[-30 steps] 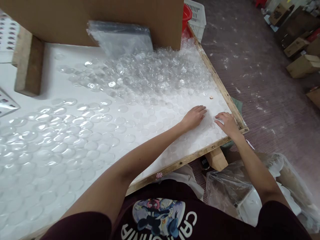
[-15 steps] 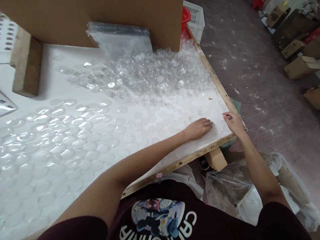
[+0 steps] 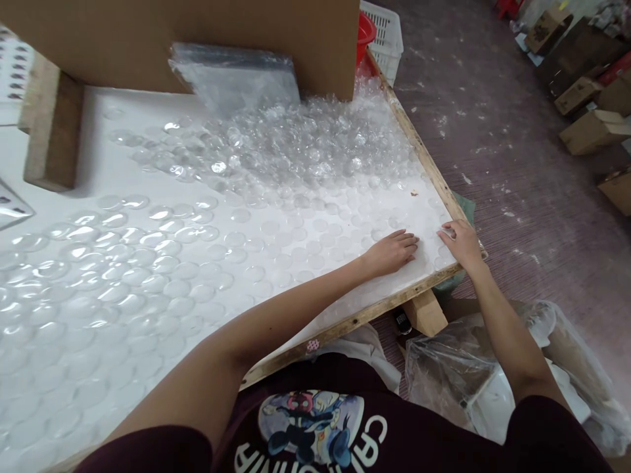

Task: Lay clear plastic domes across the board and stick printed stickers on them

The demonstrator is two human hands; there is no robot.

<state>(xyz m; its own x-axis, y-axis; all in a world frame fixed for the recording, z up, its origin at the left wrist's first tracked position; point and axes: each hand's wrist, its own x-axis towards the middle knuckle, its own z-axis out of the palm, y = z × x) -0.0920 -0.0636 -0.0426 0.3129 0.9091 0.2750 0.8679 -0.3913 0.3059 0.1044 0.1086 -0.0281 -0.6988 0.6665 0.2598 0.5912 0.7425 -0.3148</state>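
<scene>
Many clear domed plastic discs (image 3: 165, 263) lie spread over the white tabletop (image 3: 162, 112). My left hand (image 3: 393, 251) rests palm down near the corner, fingers stretched out over the surface; what is under the palm is hidden. To its right, my right hand (image 3: 462, 242) is at the wooden table rim (image 3: 434, 174), with thumb and forefinger a little apart near a few faint discs (image 3: 440, 263) on the surface. I see nothing held in either hand.
Heaped discs (image 3: 315, 141) lie against a flat plastic-wrapped pack (image 3: 241, 75) and a cardboard panel (image 3: 276, 29). A wooden block (image 3: 54, 131) stands at left. Beyond the table are a red basin (image 3: 365, 33), a white crate (image 3: 389, 39) and a plastic-lined box (image 3: 453, 374).
My right hand has shifted slightly down onto the tabletop, and its thumb and forefinger have parted. My left hand stays almost in place.
</scene>
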